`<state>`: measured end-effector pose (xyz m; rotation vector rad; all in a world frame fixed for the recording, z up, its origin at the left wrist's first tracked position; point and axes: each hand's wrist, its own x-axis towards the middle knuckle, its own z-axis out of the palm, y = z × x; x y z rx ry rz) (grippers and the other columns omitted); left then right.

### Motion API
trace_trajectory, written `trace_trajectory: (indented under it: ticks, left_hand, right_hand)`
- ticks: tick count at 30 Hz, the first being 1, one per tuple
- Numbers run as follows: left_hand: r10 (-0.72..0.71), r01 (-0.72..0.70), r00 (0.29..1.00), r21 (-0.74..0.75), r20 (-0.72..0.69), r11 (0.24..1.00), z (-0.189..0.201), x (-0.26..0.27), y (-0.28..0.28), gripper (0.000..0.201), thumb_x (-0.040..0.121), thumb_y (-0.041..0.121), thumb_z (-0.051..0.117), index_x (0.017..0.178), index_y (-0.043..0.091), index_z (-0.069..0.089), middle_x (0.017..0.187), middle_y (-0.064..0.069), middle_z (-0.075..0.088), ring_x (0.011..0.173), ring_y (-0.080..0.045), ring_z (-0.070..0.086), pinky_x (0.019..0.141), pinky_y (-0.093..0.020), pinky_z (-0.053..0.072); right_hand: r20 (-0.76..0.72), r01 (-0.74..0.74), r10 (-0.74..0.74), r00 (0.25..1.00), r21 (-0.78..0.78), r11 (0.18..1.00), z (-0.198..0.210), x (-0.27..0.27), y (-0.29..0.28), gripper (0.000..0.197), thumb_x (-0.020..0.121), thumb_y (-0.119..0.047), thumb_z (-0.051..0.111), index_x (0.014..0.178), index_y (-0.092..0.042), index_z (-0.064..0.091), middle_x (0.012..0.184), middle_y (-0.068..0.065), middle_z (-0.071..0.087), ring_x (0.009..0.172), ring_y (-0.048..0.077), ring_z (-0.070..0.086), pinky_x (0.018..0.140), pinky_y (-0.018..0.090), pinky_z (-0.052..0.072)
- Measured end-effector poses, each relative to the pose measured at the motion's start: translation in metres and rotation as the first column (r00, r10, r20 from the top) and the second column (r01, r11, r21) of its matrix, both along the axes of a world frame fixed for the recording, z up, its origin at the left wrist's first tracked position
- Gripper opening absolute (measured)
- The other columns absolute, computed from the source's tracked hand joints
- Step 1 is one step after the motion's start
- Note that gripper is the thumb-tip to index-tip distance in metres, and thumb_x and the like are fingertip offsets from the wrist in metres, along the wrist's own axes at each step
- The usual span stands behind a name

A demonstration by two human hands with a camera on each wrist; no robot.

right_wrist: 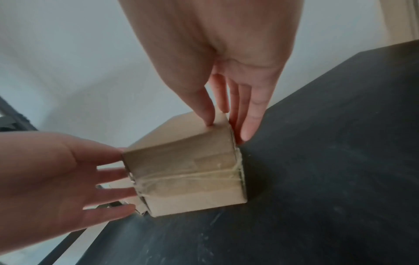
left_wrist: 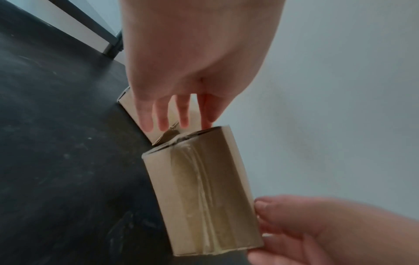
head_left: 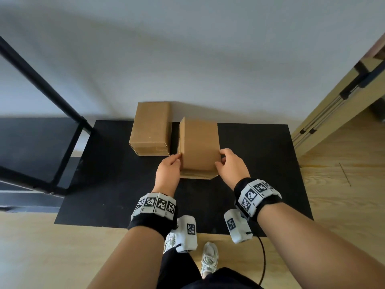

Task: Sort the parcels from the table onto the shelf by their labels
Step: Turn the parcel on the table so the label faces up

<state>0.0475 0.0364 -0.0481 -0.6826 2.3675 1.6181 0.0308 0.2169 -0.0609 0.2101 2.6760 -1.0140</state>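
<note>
Both of my hands are on one cardboard box (head_left: 199, 142): my left hand (head_left: 168, 171) has its fingers (right_wrist: 115, 174) nearly straight against the box's left side, and my right hand (head_left: 230, 166) has its thumb on the top edge and its fingers (right_wrist: 247, 123) extended down the right side. So the box sits squeezed between my two palms, neither hand curled round it. Its near end face, crossed by clear tape (right_wrist: 188, 176), points back at me.

Below my wrists I see a pale wooden floor (head_left: 62, 257) and my white shoes (head_left: 209, 258). Under my hands lies a black table top (head_left: 260, 163), scuffed with light marks, and the box's bottom edge rests on it. Whether the box stands flat or slightly tipped I cannot tell.

Just beyond my left hand, a second cardboard box (head_left: 151, 128) lies flat on the table, close beside the held one with a narrow gap between them.

Farther left of my grip stands a black metal shelf frame (head_left: 62, 105) with a dark shelf board. Off to the far right is light wooden furniture (head_left: 333, 113) with black fittings. Behind everything rises a plain white wall (head_left: 187, 49).
</note>
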Motion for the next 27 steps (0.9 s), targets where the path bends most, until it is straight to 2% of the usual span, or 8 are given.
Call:
trace_trajectory:
  ticks: [2, 4, 6, 9, 12, 17, 22, 27]
  left_hand:
    - [-0.017, 0.018, 0.998, 0.012, -0.068, 1.0, 0.007, -0.001, -0.001, 0.038, 0.102, 0.016, 0.047, 0.138, 0.02, 0.06, 0.142, -0.002, 0.056, 0.121, -0.015, 0.053, 0.098, -0.026, 0.045]
    - [-0.06, 0.059, 0.994, -0.016, -0.092, 0.998, 0.01, -0.003, -0.001, 0.037, 0.1, 0.016, 0.053, 0.135, 0.023, 0.063, 0.146, -0.002, 0.053, 0.133, -0.018, 0.049, 0.109, -0.034, 0.042]
    - [-0.102, 0.099, 0.99, -0.036, -0.099, 0.994, 0.014, -0.005, 0.004, 0.037, 0.098, 0.014, 0.055, 0.133, 0.023, 0.064, 0.144, 0.0, 0.055, 0.133, -0.019, 0.05, 0.107, -0.03, 0.041]
    - [-0.115, 0.108, 0.988, -0.07, -0.105, 0.992, 0.015, -0.006, 0.012, 0.042, 0.096, 0.014, 0.06, 0.137, 0.023, 0.059, 0.138, 0.001, 0.058, 0.127, -0.018, 0.054, 0.103, -0.03, 0.045]
    - [-0.098, 0.091, 0.993, -0.1, -0.068, 0.991, 0.012, -0.008, 0.017, 0.058, 0.094, 0.017, 0.064, 0.149, 0.021, 0.045, 0.137, 0.002, 0.053, 0.122, -0.016, 0.054, 0.098, -0.029, 0.045]
    - [-0.16, 0.163, 0.986, -0.067, 0.048, 0.984, 0.004, -0.008, 0.027, 0.061, 0.097, 0.024, 0.061, 0.153, 0.018, 0.038, 0.153, -0.002, 0.046, 0.139, -0.022, 0.044, 0.111, -0.037, 0.037]
    - [-0.2, 0.2, 0.98, -0.044, -0.005, 0.979, 0.001, -0.005, 0.034, 0.047, 0.098, 0.02, 0.057, 0.145, 0.017, 0.052, 0.129, -0.003, 0.066, 0.115, -0.018, 0.062, 0.1, -0.035, 0.05]
    - [-0.08, 0.077, 0.995, -0.052, -0.061, 0.996, 0.006, -0.002, 0.027, 0.041, 0.1, 0.017, 0.048, 0.14, 0.018, 0.057, 0.128, 0.001, 0.066, 0.11, -0.012, 0.06, 0.096, -0.028, 0.048]
  right_hand:
    - [0.045, 0.019, -0.017, 0.999, -0.047, 0.999, -0.003, 0.0, 0.002, 0.044, 0.096, -0.021, 0.056, 0.138, -0.01, 0.048, 0.123, 0.01, 0.064, 0.112, 0.026, 0.062, 0.09, 0.033, 0.048]
    - [0.107, 0.016, -0.008, 0.994, -0.071, 0.997, -0.007, 0.0, 0.003, 0.045, 0.096, -0.021, 0.055, 0.139, -0.01, 0.048, 0.126, 0.01, 0.063, 0.114, 0.026, 0.061, 0.09, 0.031, 0.046]
    - [0.136, 0.002, 0.006, 0.991, -0.063, 0.998, -0.009, 0.001, 0.004, 0.046, 0.097, -0.02, 0.053, 0.141, -0.012, 0.048, 0.132, 0.01, 0.06, 0.119, 0.027, 0.058, 0.095, 0.032, 0.045]
    - [0.079, 0.025, -0.021, 0.997, -0.054, 0.998, -0.009, 0.001, 0.007, 0.046, 0.097, -0.02, 0.053, 0.142, -0.015, 0.048, 0.136, 0.011, 0.053, 0.118, 0.026, 0.057, 0.098, 0.034, 0.046]
    - [-0.042, 0.076, -0.082, 0.996, -0.127, 0.989, -0.002, -0.002, 0.011, 0.038, 0.099, -0.025, 0.049, 0.136, -0.015, 0.053, 0.13, 0.008, 0.056, 0.115, 0.024, 0.06, 0.098, 0.038, 0.048]
    - [-0.096, 0.161, -0.184, 0.978, -0.203, 0.966, 0.006, 0.0, 0.019, 0.038, 0.101, -0.032, 0.047, 0.135, -0.016, 0.052, 0.125, 0.003, 0.06, 0.11, 0.017, 0.058, 0.089, 0.028, 0.046]
    - [-0.092, 0.146, -0.164, 0.982, -0.172, 0.974, 0.001, 0.009, 0.021, 0.039, 0.099, -0.028, 0.052, 0.136, -0.016, 0.049, 0.118, 0.004, 0.063, 0.105, 0.02, 0.062, 0.089, 0.034, 0.052]
    - [-0.055, 0.124, -0.139, 0.989, -0.21, 0.97, 0.006, 0.008, 0.013, 0.042, 0.098, -0.023, 0.054, 0.139, -0.016, 0.047, 0.113, 0.001, 0.062, 0.103, 0.016, 0.061, 0.086, 0.027, 0.048]
